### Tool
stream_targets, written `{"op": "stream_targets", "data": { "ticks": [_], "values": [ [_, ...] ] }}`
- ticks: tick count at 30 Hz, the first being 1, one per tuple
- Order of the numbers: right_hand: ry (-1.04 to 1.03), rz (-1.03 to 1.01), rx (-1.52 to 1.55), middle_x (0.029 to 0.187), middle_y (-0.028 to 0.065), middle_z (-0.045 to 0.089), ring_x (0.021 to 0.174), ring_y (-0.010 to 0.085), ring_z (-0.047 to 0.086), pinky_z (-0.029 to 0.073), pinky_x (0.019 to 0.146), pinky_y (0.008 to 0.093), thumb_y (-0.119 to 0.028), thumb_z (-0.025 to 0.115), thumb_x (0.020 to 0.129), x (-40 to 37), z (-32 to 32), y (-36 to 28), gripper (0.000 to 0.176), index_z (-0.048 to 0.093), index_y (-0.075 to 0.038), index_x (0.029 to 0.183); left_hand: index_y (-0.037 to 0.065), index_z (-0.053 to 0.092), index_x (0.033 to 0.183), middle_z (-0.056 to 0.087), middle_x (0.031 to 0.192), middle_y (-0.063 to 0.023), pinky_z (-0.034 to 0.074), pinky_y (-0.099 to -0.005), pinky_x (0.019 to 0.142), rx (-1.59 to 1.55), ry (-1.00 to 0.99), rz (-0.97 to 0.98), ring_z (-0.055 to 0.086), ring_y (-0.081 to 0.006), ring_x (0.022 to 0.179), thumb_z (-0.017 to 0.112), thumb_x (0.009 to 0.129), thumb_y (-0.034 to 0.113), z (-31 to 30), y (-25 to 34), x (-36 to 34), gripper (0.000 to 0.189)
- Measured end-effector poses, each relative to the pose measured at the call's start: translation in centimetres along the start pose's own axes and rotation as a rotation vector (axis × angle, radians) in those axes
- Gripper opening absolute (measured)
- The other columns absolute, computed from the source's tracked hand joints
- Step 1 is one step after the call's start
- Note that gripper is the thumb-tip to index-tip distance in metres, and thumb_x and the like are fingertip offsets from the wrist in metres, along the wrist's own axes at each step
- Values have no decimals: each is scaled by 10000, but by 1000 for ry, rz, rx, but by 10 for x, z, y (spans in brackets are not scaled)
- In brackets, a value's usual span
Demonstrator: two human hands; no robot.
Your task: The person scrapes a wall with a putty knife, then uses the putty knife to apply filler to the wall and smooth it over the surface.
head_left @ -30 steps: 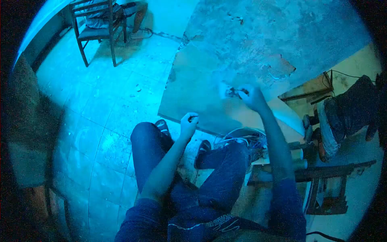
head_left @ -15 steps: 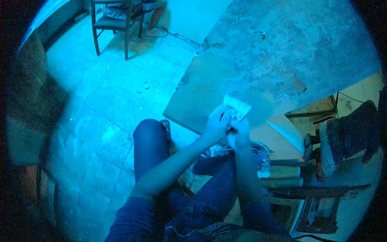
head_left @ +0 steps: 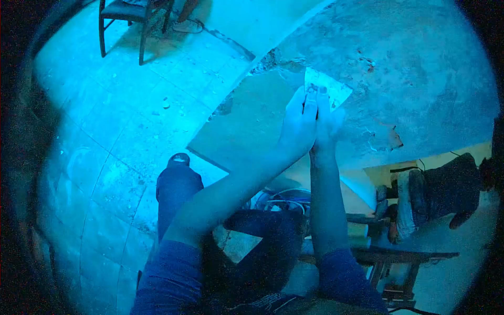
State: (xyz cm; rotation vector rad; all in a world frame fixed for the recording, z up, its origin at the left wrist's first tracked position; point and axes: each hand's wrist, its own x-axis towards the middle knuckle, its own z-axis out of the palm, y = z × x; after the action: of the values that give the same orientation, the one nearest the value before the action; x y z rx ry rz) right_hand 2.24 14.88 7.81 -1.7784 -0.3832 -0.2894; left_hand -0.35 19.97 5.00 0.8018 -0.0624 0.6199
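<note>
Over the worn tabletop (head_left: 252,115) I hold up a small pale piece, like paper or card, with dark marks (head_left: 336,89). My left hand (head_left: 298,123) is closed on its lower left edge. Beside it, almost touching, my right hand (head_left: 329,126) grips the lower edge with the thumb and fingers closed. The fingers cover the lower part of the piece. What the dark marks show is too blurred to make out.
A dark chair (head_left: 126,11) stands on the tiled floor (head_left: 121,131) at the upper left, with another person's foot (head_left: 188,26) nearby. Below my forearms sits a container with a thin rim (head_left: 289,198). Dark cloth-like items (head_left: 446,184) are at the right, above a wooden frame (head_left: 404,256).
Both hands have moved up and forward with the pale piece, and my arms are stretched further over the tabletop. The view has shifted, so the chair sits higher and further left.
</note>
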Motion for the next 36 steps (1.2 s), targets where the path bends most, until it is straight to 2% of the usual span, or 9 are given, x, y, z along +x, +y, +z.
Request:
{"op": "stream_targets", "data": {
  "ticks": [11, 13, 15, 17, 20, 24, 26, 29, 36],
  "values": [
    [77, -88, -19, 665, 18, 578, 572, 64, 499, 376, 469, 256, -234, 524, 876, 22, 33, 10, 274, 586, 11, 771, 21, 543, 927, 545, 803, -20, 405, -230, 625, -136, -42, -204, 474, -67, 727, 425, 913, 235, -17, 1, 34, 245],
    [85, -116, 52, 682, 27, 584, 586, 66, 505, 377, 471, 255, -228, 522, 877, 20, 40, 0, 271, 582, 15, 771, 27, 518, 734, 471, 640, 19, 359, -228, 518, -182, -37, -89, 410, -52, 603, 449, 915, 296, -24, 10, 47, 331],
    [103, 12, -196, 723, 36, 583, 615, 70, 507, 380, 483, 257, -210, 517, 879, 13, 49, -18, 262, 570, 25, 776, 27, 520, 725, 469, 630, 21, 353, -225, 508, -141, -26, -94, 406, -50, 591, 450, 915, 298, -26, 9, 42, 339],
    [53, -110, -39, 737, 32, 569, 624, 74, 502, 381, 486, 262, -199, 511, 882, 16, 38, 6, 252, 565, 20, 769, 26, 522, 716, 467, 621, 23, 347, -222, 498, -98, -19, -55, 402, -47, 579, 452, 915, 300, -26, 6, 41, 346],
    [58, -50, -44, 704, 17, 558, 574, 66, 480, 367, 467, 238, -215, 507, 887, 5, 25, 16, 227, 561, -19, 786, 30, 518, 699, 459, 618, 28, 346, -218, 500, -129, -11, -177, 397, -44, 579, 442, 919, 318, -22, -3, 28, 370],
    [196, 26, -92, 697, 14, 557, 546, 52, 473, 360, 459, 212, -233, 513, 885, 1, 31, 8, 220, 558, -32, 807, 13, 554, 810, 504, 705, 6, 362, -229, 556, -79, -158, -296, 418, -68, 621, 420, 919, 293, -37, -7, 27, 329],
    [163, 106, 141, 707, 22, 566, 550, 67, 490, 383, 475, 230, -252, 524, 878, 1, 34, 1, 244, 564, -18, 823, 25, 555, 800, 505, 718, 6, 361, -234, 552, -154, -254, -203, 413, -68, 614, 404, 922, 291, -40, -2, 31, 330],
    [215, 73, 143, 720, 36, 583, 589, 99, 526, 412, 504, 262, -261, 530, 874, 4, 31, 5, 271, 568, 7, 864, 22, 558, 806, 519, 742, -2, 376, -243, 565, -235, -233, -332, 431, -74, 626, 398, 918, 271, -37, -3, 28, 316],
    [243, 7, -90, 776, 52, 593, 660, 95, 539, 430, 545, 257, -243, 528, 881, 2, 46, 4, 254, 587, 4, 865, -14, 590, 916, 580, 770, -51, 433, -255, 633, -79, -124, -204, 524, -97, 723, 409, 917, 228, -36, -6, 31, 303]
  ]
}}
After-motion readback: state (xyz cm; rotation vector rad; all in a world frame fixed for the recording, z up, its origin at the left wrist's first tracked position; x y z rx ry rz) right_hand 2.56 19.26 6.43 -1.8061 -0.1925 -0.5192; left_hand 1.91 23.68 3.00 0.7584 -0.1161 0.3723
